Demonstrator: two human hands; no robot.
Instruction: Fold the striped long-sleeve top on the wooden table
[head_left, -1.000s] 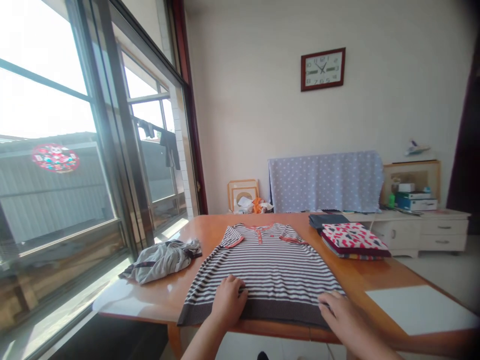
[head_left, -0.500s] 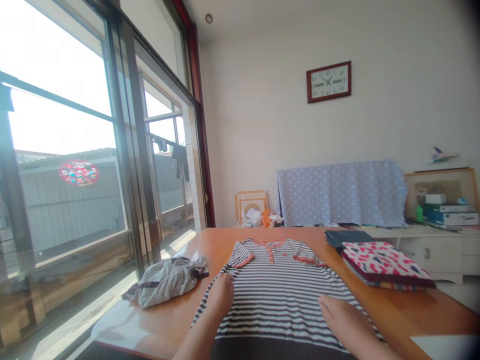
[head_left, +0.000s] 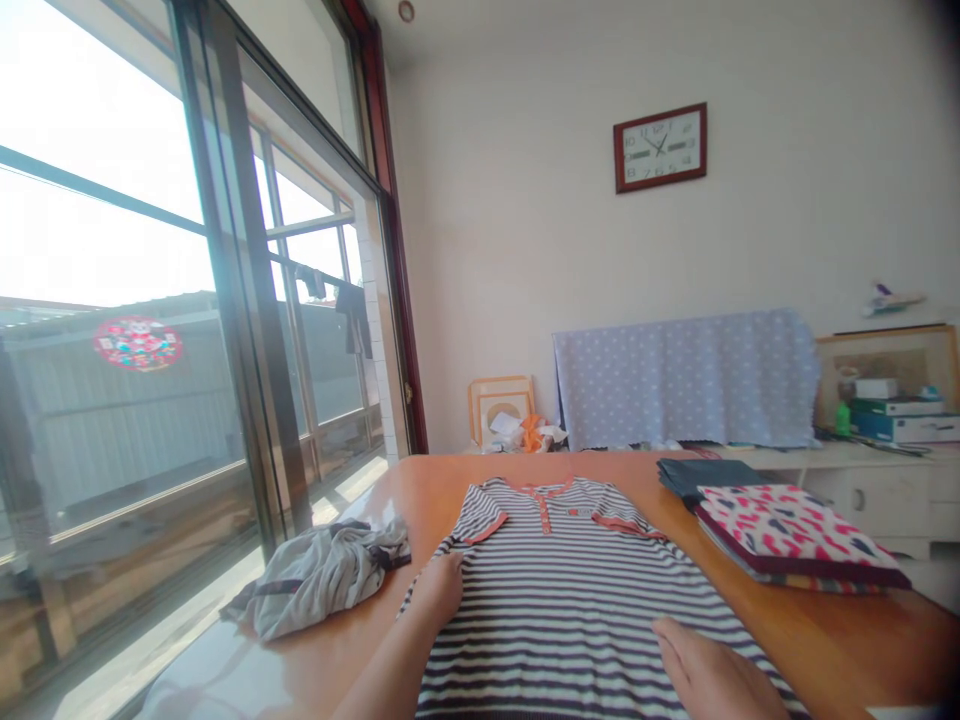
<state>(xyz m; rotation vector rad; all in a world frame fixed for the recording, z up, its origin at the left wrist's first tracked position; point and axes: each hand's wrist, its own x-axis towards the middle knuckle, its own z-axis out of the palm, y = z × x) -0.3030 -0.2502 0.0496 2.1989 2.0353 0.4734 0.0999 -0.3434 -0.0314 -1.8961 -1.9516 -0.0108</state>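
A short-sleeved shirt with black and white stripes (head_left: pixel 555 610) lies spread on the table, its collar at the far end. Coral trim edges its neckline and cuffs, and buttons run down a short placket. My left hand (head_left: pixel 441 588) is closed at the shirt's left side, just below the sleeve, with cloth showing beyond my wrist. On the right part of the shirt rests my right hand (head_left: pixel 709 668), thumb forward and fingers curled, mostly hidden beneath it. The shirt's hem is at the bottom edge of the view.
A crumpled grey garment (head_left: pixel 326 580) lies left on the wooden table (head_left: pixel 431 490). Folded clothes, a pink-patterned one (head_left: pixel 795 525) on top and a dark one (head_left: pixel 709 480) behind, sit at right. Windows (head_left: pixel 127 430) line the left; a cloth-covered object (head_left: pixel 682 385) stands beyond.
The view has moved slightly, so the dark hem has nearly left the bottom edge. Both hands stay at the shirt's sides, appearing little changed in position on it.
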